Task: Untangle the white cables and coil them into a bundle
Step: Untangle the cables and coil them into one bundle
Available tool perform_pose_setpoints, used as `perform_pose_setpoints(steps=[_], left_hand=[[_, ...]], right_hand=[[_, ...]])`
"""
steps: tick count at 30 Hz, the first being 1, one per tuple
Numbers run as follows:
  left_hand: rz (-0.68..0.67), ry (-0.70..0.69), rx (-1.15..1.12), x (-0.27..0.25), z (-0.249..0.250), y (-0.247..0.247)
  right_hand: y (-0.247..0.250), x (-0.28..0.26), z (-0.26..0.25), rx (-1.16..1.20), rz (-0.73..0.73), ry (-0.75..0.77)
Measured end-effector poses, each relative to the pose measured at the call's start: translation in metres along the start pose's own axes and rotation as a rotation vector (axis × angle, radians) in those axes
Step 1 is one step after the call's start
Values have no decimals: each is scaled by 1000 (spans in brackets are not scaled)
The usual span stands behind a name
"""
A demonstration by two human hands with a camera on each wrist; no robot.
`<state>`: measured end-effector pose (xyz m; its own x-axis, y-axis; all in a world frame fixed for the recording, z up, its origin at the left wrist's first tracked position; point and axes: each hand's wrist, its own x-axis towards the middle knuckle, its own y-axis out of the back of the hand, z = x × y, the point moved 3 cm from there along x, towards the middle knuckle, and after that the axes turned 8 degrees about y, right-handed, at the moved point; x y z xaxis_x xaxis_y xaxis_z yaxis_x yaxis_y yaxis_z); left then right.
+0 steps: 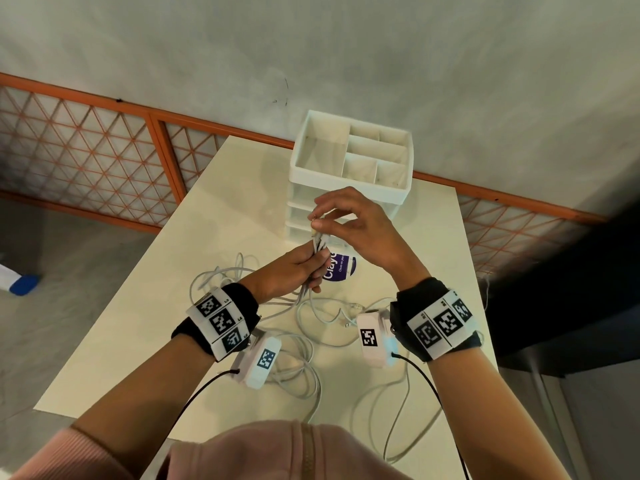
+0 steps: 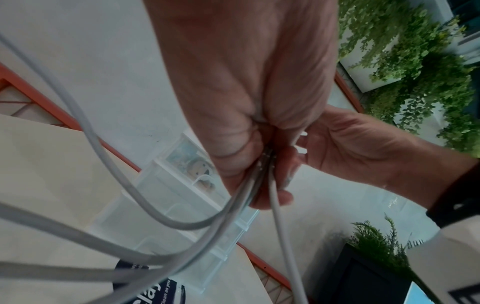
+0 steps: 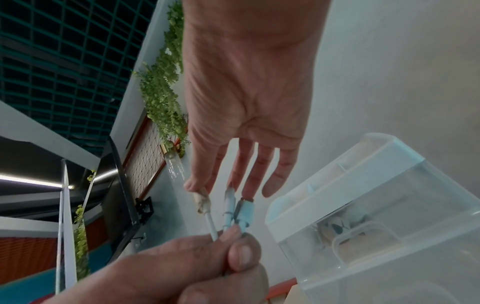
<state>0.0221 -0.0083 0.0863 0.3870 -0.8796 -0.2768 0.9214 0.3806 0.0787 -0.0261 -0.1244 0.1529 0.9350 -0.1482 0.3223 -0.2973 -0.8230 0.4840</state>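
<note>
Several white cables (image 1: 306, 344) lie in loose loops on the cream table (image 1: 156, 306). My left hand (image 1: 310, 263) grips a gathered bunch of strands (image 2: 283, 236) just below their plugs, raised above the table. In the right wrist view three plugs stick up from that fist: a tape-wrapped one (image 3: 202, 200) and two pale ones (image 3: 230, 203) side by side. My right hand (image 1: 327, 214) is over them, thumb and forefinger pinching the tip of the taped plug while the other fingertips (image 3: 270, 191) touch the tops of the rest.
A white drawer organizer (image 1: 349, 190) with open top compartments stands just behind my hands. A round purple-labelled item (image 1: 343, 271) lies under them. Cable loops hang over the table's near edge by my chest. A blue object (image 1: 24, 284) lies on the floor at left.
</note>
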Motion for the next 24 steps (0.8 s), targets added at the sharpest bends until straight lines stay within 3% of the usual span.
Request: perform_pose_setpoints(steps=[4, 12, 14, 16, 19, 22, 24], left_hand=[[33, -16, -30, -2, 2, -2], [104, -63, -127, -3, 7, -5], [127, -117, -210, -3, 12, -1], [162, -164, -270, -4, 20, 5], [195, -213, -322, -7, 29, 12], [280, -255, -278, -11, 30, 25], [360, -273, -232, -15, 29, 37]], right_hand=[[4, -2, 8, 0, 104, -111], [-1, -7, 10, 62, 76, -181], [-6, -12, 18, 218, 25, -237], [-17, -21, 29, 396, -122, -287], [-35, -35, 45, 407, -379, -355], [-36, -38, 62, 319, -320, -395], [-23, -39, 76, 139, -267, -376]])
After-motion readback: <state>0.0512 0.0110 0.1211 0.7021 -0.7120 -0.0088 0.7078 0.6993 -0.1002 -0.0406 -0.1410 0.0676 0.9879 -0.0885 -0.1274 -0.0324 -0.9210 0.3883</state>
